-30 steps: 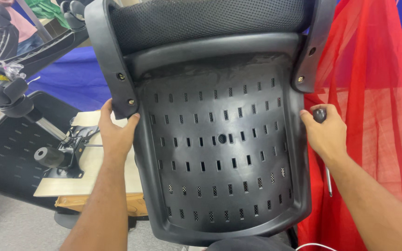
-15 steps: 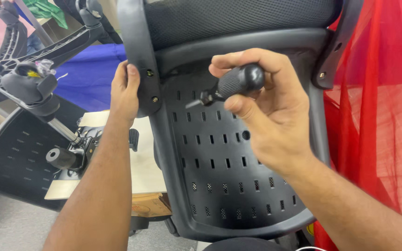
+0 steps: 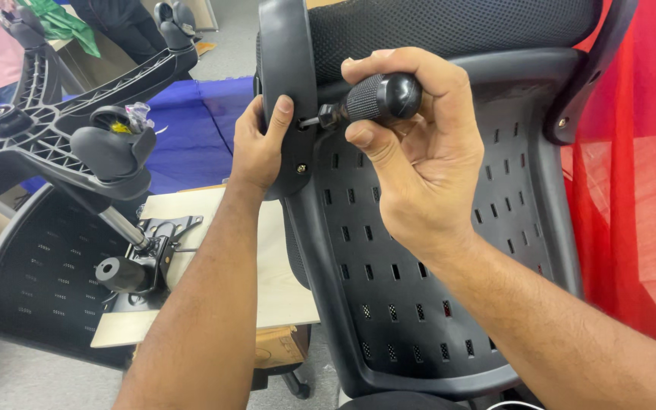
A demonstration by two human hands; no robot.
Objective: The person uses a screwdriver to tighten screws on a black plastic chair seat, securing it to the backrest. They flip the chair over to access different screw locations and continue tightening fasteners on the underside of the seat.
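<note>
Right hand (image 3: 411, 163) now up at the left edge of the chair back (image 3: 419, 250), fingers wrapped tight round the knurled black handle of a stubby screwdriver (image 3: 373, 99). A second ago this hand rested on the right edge of the shell with the tool tucked in the palm; half a second ago it was mid-air, crossing over. The tip now sits at the upper screw (image 3: 305, 121) of the armrest bracket (image 3: 286, 83); a lower screw (image 3: 301, 168) shows just beneath.

Left hand (image 3: 260, 148) has stayed on that same bracket, fingers curled over its edge, thumb beside the upper screw.

Judgement: the tool looks engaged with the screw; whether it is turning cannot be told.

Left of view: an upturned wheel base (image 3: 47, 137), a seat mechanism (image 3: 142, 258) on a light wooden board (image 3: 267, 288). Red cloth (image 3: 639, 190) hangs at right.
</note>
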